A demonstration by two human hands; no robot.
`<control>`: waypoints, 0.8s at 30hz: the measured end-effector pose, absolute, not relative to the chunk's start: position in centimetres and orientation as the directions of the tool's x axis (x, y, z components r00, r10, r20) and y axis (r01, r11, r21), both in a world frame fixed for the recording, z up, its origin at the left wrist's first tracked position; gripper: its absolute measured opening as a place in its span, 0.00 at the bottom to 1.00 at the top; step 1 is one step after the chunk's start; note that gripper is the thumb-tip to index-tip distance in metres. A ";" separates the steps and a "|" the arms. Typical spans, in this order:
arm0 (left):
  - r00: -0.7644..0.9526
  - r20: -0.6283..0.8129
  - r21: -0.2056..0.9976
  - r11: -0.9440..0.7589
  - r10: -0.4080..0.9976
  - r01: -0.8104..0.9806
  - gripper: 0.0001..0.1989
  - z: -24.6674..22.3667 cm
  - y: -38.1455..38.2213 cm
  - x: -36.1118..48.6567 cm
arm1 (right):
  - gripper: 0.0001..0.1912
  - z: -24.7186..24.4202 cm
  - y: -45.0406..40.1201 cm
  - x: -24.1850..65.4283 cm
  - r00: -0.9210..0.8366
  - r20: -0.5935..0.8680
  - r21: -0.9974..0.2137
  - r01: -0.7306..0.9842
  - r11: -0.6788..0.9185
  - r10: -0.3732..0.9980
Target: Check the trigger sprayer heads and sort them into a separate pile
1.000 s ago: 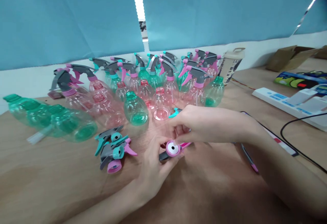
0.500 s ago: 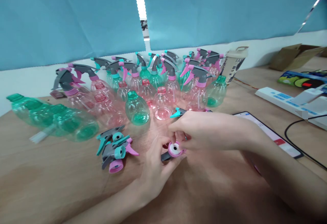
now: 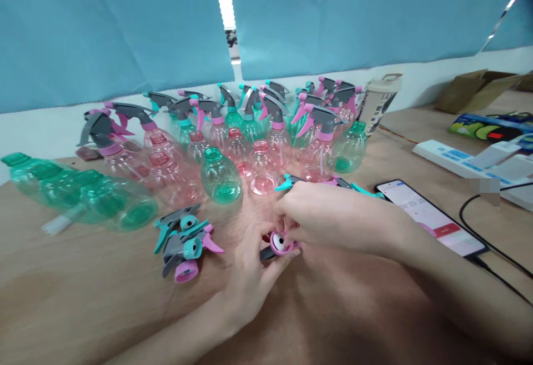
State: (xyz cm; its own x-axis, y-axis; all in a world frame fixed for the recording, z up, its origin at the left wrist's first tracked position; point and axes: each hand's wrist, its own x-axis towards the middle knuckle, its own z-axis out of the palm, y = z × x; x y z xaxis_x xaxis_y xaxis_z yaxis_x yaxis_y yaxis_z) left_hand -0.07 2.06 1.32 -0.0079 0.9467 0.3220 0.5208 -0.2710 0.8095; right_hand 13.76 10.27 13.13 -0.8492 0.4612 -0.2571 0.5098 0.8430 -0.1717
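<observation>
A grey spray trigger head with a pink collar (image 3: 280, 242) is held low over the table, its collar facing me. My left hand (image 3: 250, 268) grips it from the left, thumb below the collar. From the right, my right hand (image 3: 297, 215) has its fingertips closed at the collar's rim, near the white insert inside. Its trigger side is mostly hidden by my fingers. Left of my hands lies a small heap of loose trigger heads (image 3: 183, 245), teal and pink. More trigger heads (image 3: 291, 180) lie behind my right hand, partly covered by it.
Open-necked green bottles (image 3: 221, 179) and pink bottles (image 3: 263, 170) stand ahead, with several bottles wearing spray heads (image 3: 322, 137) behind them. More green bottles (image 3: 112, 201) are at the left. A phone (image 3: 433, 218), a power strip (image 3: 458, 159) and a paper cup (image 3: 381, 101) occupy the right.
The white insert in the pink collar now looks tilted rather than facing me squarely. My right fingertips have shifted slightly at the rim. The view has turned a little, showing more of the phone.
</observation>
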 end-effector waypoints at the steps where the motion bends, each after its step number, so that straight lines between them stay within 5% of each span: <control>1: -0.003 0.329 0.803 -0.278 0.944 0.527 0.09 1.4 2.1 -0.1 | 0.08 13.2 10.2 13.7 -0.850 -0.261 -0.175 0.508 0.843 0.458; 7: 0.079 0.369 0.739 -0.344 0.926 0.579 0.07 1.7 2.1 0.0 | 0.08 13.9 9.9 13.2 -0.840 -0.308 -0.245 0.523 0.816 0.446; 13: 0.122 0.388 0.709 -0.380 0.914 0.594 0.08 1.9 2.2 -0.2 | 0.08 13.8 9.7 13.3 -0.876 -0.273 -0.143 0.446 0.883 0.398; 19: 0.072 0.442 0.689 -0.389 0.894 0.611 0.10 1.7 2.2 -0.2 | 0.07 13.1 9.4 13.4 -0.920 -0.178 -0.177 0.379 0.909 0.349; 24: 0.083 0.464 0.691 -0.419 0.882 0.589 0.10 1.7 2.3 -0.1 | 0.08 14.1 9.3 12.8 -0.835 -0.328 -0.206 0.520 0.829 0.442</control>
State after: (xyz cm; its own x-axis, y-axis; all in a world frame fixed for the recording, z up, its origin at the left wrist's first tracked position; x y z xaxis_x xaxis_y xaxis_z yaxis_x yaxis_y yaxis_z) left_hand -0.12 2.32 1.68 0.0835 0.8821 0.4635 0.5889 -0.4189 0.6912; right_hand 12.80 9.31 14.14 -0.8349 0.4422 -0.3276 0.5198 0.8292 -0.2055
